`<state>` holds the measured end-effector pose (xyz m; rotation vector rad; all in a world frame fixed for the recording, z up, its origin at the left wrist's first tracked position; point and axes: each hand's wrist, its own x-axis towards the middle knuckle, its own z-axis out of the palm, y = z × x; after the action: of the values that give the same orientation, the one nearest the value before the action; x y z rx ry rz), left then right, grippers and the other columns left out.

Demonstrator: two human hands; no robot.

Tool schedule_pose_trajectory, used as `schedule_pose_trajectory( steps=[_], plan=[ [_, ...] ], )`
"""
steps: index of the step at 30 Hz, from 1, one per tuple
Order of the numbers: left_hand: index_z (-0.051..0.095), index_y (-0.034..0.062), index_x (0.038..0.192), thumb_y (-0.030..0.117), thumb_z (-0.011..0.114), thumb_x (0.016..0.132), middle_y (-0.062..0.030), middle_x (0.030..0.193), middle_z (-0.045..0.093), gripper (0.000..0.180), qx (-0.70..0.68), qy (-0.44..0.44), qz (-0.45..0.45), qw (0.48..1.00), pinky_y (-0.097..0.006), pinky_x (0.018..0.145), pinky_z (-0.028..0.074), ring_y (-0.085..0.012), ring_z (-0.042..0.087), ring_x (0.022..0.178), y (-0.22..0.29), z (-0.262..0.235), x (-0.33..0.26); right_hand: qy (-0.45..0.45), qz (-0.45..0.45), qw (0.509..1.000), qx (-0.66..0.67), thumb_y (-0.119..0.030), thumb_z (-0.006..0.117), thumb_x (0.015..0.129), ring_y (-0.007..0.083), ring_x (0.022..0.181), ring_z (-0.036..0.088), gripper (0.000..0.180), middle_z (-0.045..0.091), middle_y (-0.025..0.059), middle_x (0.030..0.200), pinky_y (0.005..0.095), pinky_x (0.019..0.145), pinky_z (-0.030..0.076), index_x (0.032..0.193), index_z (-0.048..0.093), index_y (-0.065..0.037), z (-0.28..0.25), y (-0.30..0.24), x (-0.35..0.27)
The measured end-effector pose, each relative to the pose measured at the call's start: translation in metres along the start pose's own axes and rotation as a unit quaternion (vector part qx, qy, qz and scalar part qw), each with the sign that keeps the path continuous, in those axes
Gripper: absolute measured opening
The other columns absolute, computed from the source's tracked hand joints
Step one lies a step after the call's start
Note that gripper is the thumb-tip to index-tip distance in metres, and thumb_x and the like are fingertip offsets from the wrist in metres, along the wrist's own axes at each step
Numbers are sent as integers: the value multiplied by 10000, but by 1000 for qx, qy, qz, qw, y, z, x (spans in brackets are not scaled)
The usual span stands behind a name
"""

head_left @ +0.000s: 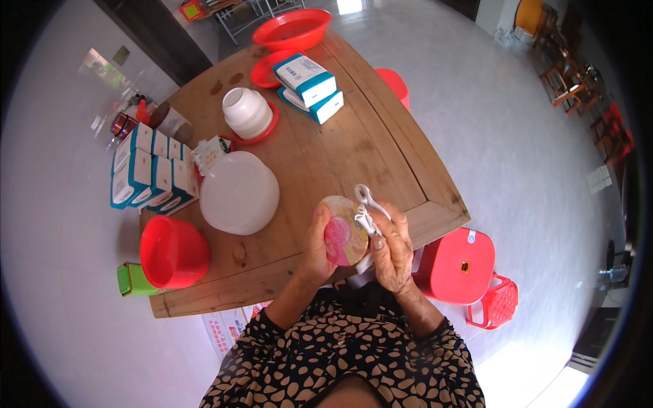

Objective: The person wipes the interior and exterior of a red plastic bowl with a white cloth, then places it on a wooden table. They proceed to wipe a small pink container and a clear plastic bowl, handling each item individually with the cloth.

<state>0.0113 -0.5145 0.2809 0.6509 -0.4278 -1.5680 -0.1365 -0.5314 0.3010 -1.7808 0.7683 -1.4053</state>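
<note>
My left hand (314, 255) is closed on the rim of a round pink-and-yellow patterned object (345, 234), its flat face turned up; it looks like a tin or a lid, but its depth is hidden. Close against its right side, my right hand (394, 255) has its fingers bent around a white strip of cloth or cord (367, 212). One loop of the strip sticks up above the fingers, and a bit shows below the round object. Both hands are in front of my body, over the near edge of the wooden table (326, 156).
On the table stand a white lidded round container (239, 194), a red bucket (173, 251), stacked white bowls (247, 112), teal-and-white tissue packs (139, 173) at left and more packs (306, 78) farther back. A red basin (292, 28) sits at the far end. Red stools (462, 265) stand at right.
</note>
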Motion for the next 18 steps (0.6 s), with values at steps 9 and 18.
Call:
schedule_pose_trajectory(
  steps=[9,18],
  plan=[
    [494,41,1241,495,357,980,-110,1214,579,541,-108,3,-13,994,-369,974,456,-216,571,1110,-10,-6,-5,32,-22,994,-103,-172,468,955,329,1026,540,296,536,181,1223,440,883,427,1205,577,-57,11,9,1],
    [445,45,1279,477,345,988,-114,1224,559,530,-31,73,27,996,-400,988,448,-227,557,1127,-15,-5,-21,8,290,954,78,-365,443,969,146,826,603,451,657,104,903,296,744,487,1089,602,39,15,26,28]
  ],
)
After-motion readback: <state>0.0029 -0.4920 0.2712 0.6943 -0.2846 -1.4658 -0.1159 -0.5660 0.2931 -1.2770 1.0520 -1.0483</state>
